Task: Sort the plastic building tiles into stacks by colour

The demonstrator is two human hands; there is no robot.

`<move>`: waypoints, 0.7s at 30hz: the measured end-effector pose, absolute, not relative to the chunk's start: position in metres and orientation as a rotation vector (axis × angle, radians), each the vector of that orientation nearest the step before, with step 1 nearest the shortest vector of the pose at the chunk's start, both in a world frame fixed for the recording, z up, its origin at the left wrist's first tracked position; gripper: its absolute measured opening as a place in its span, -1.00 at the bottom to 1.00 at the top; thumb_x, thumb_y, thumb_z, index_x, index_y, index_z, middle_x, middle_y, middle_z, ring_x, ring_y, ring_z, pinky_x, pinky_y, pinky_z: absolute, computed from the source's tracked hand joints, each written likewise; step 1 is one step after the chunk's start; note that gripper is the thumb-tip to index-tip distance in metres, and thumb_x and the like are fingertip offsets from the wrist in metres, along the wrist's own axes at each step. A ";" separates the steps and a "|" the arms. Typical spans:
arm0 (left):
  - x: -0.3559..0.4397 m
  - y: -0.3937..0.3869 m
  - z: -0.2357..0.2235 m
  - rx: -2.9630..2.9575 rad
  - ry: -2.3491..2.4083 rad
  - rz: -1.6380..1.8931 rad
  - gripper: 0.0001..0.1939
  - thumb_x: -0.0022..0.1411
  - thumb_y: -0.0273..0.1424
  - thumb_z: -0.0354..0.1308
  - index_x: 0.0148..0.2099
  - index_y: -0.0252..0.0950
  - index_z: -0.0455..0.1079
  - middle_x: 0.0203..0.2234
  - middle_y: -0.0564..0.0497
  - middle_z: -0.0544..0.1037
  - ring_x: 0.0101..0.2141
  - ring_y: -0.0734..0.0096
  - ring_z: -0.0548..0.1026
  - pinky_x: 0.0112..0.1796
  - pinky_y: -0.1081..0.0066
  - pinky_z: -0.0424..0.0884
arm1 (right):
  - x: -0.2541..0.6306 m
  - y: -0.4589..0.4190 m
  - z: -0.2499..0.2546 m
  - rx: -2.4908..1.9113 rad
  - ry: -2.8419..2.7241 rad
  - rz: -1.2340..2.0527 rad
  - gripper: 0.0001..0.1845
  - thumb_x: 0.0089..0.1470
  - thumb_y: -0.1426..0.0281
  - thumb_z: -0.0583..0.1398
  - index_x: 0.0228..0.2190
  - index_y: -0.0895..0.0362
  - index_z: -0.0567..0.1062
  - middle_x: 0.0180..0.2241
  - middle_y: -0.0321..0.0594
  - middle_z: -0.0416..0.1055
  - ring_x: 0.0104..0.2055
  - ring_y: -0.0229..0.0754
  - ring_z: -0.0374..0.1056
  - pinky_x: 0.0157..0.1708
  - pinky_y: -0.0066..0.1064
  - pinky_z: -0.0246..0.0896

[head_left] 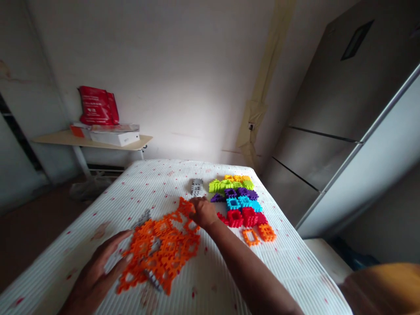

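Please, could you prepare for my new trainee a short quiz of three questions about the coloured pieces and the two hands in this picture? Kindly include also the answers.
1. True or false: the red pieces lie between the light-blue pieces and the small orange stack.
2. In the coloured rows on the right, which colour is farthest from the camera?
3. Fill in: the ____ hand is at the far end of the large orange pile.

Key
1. True.
2. Yellow: the yellow pieces form the farthest row.
3. Right: the right hand is there.
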State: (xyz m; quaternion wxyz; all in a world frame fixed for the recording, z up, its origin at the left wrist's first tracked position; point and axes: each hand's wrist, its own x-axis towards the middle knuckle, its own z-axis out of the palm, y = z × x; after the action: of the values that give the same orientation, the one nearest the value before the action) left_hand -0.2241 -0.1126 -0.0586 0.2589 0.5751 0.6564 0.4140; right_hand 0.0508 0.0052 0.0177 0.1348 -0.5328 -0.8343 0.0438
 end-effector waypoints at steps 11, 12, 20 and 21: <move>-0.225 -0.114 -0.057 1.644 1.795 1.158 -0.36 0.06 0.00 0.03 0.11 -0.25 0.26 0.13 -0.15 0.33 0.09 -0.02 0.34 0.08 0.08 0.28 | 0.034 0.024 0.005 -1.574 -2.455 0.163 -0.50 -0.08 0.34 0.27 -0.05 0.13 0.40 -0.11 -0.09 0.44 -0.04 -0.04 0.32 -0.16 -0.35 0.26; -0.224 -0.114 -0.057 1.648 1.799 1.166 -0.37 0.07 -0.01 0.03 0.11 -0.24 0.27 0.13 -0.15 0.34 0.08 -0.02 0.34 0.07 0.09 0.30 | 0.034 0.025 0.005 -1.568 -2.453 0.167 -0.50 -0.08 0.35 0.27 -0.04 0.13 0.40 -0.10 -0.08 0.44 -0.04 -0.05 0.32 -0.16 -0.36 0.26; -0.223 -0.113 -0.057 1.665 1.797 1.198 -0.37 0.06 0.00 0.04 0.10 -0.23 0.29 0.11 -0.13 0.37 0.06 0.01 0.37 0.06 0.14 0.31 | 0.034 0.027 -0.002 -1.491 -2.430 0.223 -0.53 -0.07 0.47 0.25 -0.05 0.20 0.43 -0.11 -0.05 0.45 -0.06 -0.09 0.38 -0.13 -0.41 0.26; -0.222 -0.113 -0.056 1.663 1.799 1.196 -0.37 0.05 0.01 0.04 0.10 -0.24 0.29 0.11 -0.14 0.37 0.07 0.01 0.37 0.07 0.13 0.30 | 0.034 0.027 -0.003 -1.480 -2.424 0.230 -0.53 -0.07 0.48 0.25 -0.05 0.20 0.43 -0.10 -0.05 0.45 -0.07 -0.11 0.38 -0.12 -0.42 0.26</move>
State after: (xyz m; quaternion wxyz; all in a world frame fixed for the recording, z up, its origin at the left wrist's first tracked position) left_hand -0.2222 -0.1129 -0.0559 0.2061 0.5968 0.6458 0.4292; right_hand 0.0340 0.0269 -0.0030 0.1455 -0.5138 -0.8417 0.0799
